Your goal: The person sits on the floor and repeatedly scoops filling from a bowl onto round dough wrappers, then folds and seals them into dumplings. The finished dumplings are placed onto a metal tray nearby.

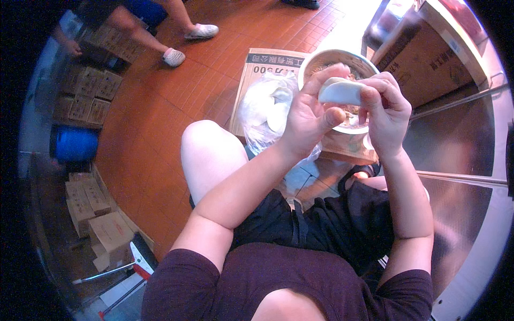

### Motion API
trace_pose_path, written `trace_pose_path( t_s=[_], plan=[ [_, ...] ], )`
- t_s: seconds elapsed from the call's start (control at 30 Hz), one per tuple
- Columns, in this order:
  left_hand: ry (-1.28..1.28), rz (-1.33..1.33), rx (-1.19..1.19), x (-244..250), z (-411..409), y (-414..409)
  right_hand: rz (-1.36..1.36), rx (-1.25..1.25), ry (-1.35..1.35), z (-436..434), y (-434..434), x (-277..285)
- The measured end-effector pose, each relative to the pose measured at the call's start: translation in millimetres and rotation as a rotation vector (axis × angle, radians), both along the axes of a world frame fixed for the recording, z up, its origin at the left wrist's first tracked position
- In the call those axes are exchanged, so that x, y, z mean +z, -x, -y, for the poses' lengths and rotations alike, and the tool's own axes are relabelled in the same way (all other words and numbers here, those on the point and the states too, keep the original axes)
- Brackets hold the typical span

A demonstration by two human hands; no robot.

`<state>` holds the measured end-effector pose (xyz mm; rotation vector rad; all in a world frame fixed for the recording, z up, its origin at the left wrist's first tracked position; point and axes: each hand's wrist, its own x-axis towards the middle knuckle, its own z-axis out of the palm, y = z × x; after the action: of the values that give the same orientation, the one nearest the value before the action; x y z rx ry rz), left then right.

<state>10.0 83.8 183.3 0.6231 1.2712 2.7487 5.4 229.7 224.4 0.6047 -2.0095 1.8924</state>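
Above a round white bowl (304, 74), a pale folded dough wrapper (341, 92), shaped like a half-moon, is held up between both hands. The fingers of my left hand (301, 118) lie behind its left end, with the thumb apart below. My right hand (387, 104) pinches the right end between thumb and fingers. A crumbly brownish filling (351, 109) shows in the bowl, partly hidden by the hands. To the left, a clear plastic bag (257, 134) holds several round white dough wrappers (261, 102). Bag and bowl rest on a cardboard box (257, 66) bearing print.
Metal cabinet panels (449, 140) stand close on the right, below a large carton (433, 60). Stacked cartons (90, 90), a blue object (76, 143) and a broom or squeegee (140, 261) line the left. Another person's legs (130, 24) are at the upper left, on the tiled floor (148, 128).
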Motion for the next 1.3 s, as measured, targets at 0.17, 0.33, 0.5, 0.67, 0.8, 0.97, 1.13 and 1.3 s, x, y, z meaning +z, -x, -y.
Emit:
trace_pose_path(
  t_s=[0.17, 0.33, 0.5, 0.67, 0.8, 0.97, 1.13, 1.3],
  plan=[
    [-0.270, 0.069, -0.147, -0.7, -10.7, 5.8, 0.022, 0.142, 0.174, 2.2, 2.1, -2.4],
    [-0.103, -0.146, -0.114, -8.1, -13.9, 16.2, 0.047, 0.250, 0.170, -0.7, 4.3, -5.8],
    [0.237, -0.255, 0.058, 11.7, -3.3, 10.6, 0.109, 0.228, 0.149, -5.6, 3.1, -0.8],
    [0.471, -0.455, 0.293, 12.9, 4.4, 11.2, 0.120, 0.194, 0.121, -3.0, 1.4, 4.9],
    [0.406, -0.366, 0.253, 15.8, 1.3, 5.6, 0.076, 0.169, 0.062, -2.6, -0.5, 8.4],
    [0.376, -0.370, 0.267, 17.4, -2.3, 2.0, 0.101, 0.221, 0.116, -4.0, -3.5, 12.0],
    [0.273, -0.466, 0.349, 26.7, -4.4, -3.0, 0.453, 0.523, 0.485, 8.2, -6.2, 5.0],
    [0.568, -0.711, 0.468, 31.6, 4.6, -2.7, 0.446, 0.649, 0.300, -0.4, -6.8, 5.2]
  ],
)
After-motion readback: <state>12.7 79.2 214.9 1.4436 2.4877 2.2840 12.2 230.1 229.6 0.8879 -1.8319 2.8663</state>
